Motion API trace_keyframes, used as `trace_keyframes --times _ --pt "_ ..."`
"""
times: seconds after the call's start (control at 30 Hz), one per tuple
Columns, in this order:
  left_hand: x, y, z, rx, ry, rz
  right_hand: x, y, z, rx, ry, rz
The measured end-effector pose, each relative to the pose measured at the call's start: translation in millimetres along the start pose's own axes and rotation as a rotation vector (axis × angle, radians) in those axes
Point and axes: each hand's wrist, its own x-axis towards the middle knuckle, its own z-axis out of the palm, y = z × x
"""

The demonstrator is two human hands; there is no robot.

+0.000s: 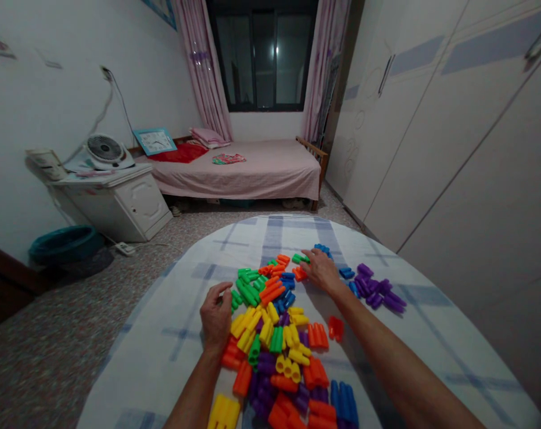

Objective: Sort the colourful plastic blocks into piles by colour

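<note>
Loosely curled, seemingly empty, the left hand (215,316) flanks green tube blocks (248,292), perhaps fencing them in; the right hand (322,271) (grip hidden, cannot tell) reaches a farther green piece (297,258).

- left forearm (194,384): bare, rising steeply from the lower edge of view.
- left hand (215,313): back outward, fingers loosely curled inward.
- right forearm (386,357): bare, running diagonally forward and inward from the lower right.
- right hand (320,269): farther forward than the left, back upward, fingers angled inward; grip unclear.
- hands: well apart.
</note>
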Motion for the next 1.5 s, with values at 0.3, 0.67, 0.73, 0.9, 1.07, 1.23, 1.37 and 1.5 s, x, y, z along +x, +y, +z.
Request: trace_keyframes --times 0.3,0.67,0.73,0.9,1.07,1.23,1.37,1.5 --pt "0.9 0.0 1.5 -0.009 -0.034 0.027 16.5 -2.3 9.0 -0.020 -0.133 0.083" --pt "1.9 -6.0 2.3 0.017 -0.049 0.064 9.0 -10.6 0.1 -0.025 -0.132 -0.061" --pt "1.9 -7.1 2.0 0.023 -0.048 0.073 2.8 -10.1 -3.2 -0.002 -0.078 -0.085" --pt "1.2 -8.4 2.0 0.031 -0.050 0.067 -37.1 10.3 -16.4 0.346 0.139 -0.128" --pt "1.2 -7.3 3.0 0.026 -0.045 0.053 -101.5 58.3 -23.0 0.455 0.138 -0.070" --pt "1.8 -5.6 2.0 0.038 -0.049 0.067 -139.0 76.1 -8.7 0.422 0.177 0.018" --pt "2.5 -5.5 1.0 0.059 -0.023 0.096 -144.9 57.1 5.8 0.454 0.140 -0.026" --pt "2.9 -6.5 1.5 0.082 -0.009 0.107 -142.9 48.9 5.7 0.471 0.037 -0.075"
